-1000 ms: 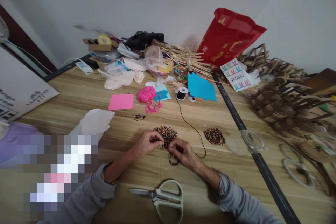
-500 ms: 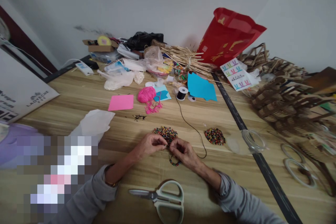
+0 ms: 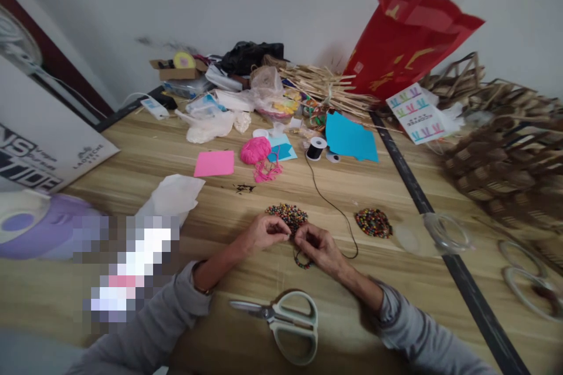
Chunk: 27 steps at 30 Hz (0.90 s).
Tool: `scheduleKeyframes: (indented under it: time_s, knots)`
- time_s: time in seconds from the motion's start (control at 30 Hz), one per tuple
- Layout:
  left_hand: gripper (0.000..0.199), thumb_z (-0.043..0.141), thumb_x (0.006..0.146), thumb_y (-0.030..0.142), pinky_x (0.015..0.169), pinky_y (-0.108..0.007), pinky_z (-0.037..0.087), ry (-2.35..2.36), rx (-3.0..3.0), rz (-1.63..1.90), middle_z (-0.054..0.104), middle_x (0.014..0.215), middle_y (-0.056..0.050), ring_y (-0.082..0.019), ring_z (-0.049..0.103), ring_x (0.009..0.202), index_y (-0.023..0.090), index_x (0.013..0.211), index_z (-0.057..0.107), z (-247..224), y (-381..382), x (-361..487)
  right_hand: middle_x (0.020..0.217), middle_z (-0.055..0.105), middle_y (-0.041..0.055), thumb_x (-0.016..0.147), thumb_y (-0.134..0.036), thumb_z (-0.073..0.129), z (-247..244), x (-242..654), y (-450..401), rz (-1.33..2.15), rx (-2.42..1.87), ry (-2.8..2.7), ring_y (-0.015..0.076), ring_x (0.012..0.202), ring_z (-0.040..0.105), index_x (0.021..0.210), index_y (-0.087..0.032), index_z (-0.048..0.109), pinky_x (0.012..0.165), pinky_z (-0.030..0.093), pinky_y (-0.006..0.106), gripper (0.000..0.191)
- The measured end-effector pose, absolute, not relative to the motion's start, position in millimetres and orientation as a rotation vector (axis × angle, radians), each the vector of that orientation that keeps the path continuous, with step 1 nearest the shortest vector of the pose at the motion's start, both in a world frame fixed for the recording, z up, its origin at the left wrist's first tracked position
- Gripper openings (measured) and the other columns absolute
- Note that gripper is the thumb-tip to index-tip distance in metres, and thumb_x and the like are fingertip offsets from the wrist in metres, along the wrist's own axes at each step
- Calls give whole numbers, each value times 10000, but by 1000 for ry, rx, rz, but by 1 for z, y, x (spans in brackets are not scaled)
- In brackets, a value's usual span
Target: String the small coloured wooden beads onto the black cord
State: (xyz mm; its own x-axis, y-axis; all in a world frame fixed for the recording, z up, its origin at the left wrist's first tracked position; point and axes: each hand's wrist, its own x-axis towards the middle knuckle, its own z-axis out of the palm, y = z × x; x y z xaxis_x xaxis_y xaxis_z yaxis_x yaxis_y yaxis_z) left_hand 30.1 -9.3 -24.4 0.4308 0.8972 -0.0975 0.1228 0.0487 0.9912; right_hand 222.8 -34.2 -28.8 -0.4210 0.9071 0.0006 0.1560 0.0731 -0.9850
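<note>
My left hand [image 3: 266, 231] pinches thumb and forefinger together just in front of a pile of small multicoloured beads [image 3: 285, 211]. What lies between those fingertips is too small to make out. Close beside it, my right hand [image 3: 321, 249] is closed on a black beaded cord [image 3: 303, 263], whose short curve of threaded beads hangs below the fingers. A thin black cord [image 3: 328, 196] runs from a spool [image 3: 315, 150] down toward the right hand. White-handled scissors [image 3: 285, 321] lie below both hands. To the right rests a coil of strung beads [image 3: 373, 224].
Pink yarn [image 3: 255, 150], pink paper [image 3: 214, 163] and blue paper [image 3: 350, 137] lie farther back. Plastic bags and straw strips [image 3: 325, 85] crowd the wall, beside a red bag [image 3: 409, 41]. Brown woven baskets [image 3: 505, 158] and clear tubing [image 3: 446, 233] are at right. A white box [image 3: 48, 123] stands at left.
The camera view has shifted, so the scene sits farther right in the picture. Both hands keep their pinching pose near the bead pile, with little visible change.
</note>
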Motion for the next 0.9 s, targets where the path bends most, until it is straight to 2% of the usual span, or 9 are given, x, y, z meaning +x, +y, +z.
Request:
scheduleKeyframes:
  time_s: [0.33,0.57,0.8,0.9]
  knots:
    - [139,682,681,189,598,-205,451,1018,1435,857,683,711,-52,-115,585,618,89,777,690,-21,-6,38,580,479,-27,758,-529,621,-21,221,-33,1477,-1160,-1474,65,464,402,734,-154,529,423,345,177,388]
    - [135,684,695,214,585,-200,437,1026,1434,911,661,710,-48,-117,571,634,96,762,678,-17,-7,41,575,484,-21,750,-529,636,-13,218,-42,1480,-1168,-1348,84,465,436,745,-164,527,418,375,198,380]
    - [135,690,696,216,561,-185,414,997,1373,929,630,661,-31,-96,533,598,90,737,664,-18,-9,36,657,525,23,830,-405,591,21,238,-56,1379,-1075,-1689,130,591,474,713,-181,558,523,394,239,255]
    - [143,694,700,227,534,-171,398,983,1359,921,626,655,-26,-87,521,582,94,748,669,-20,-10,35,669,538,44,828,-405,589,36,257,-52,1464,-1029,-1800,162,627,503,720,-191,583,556,417,274,240]
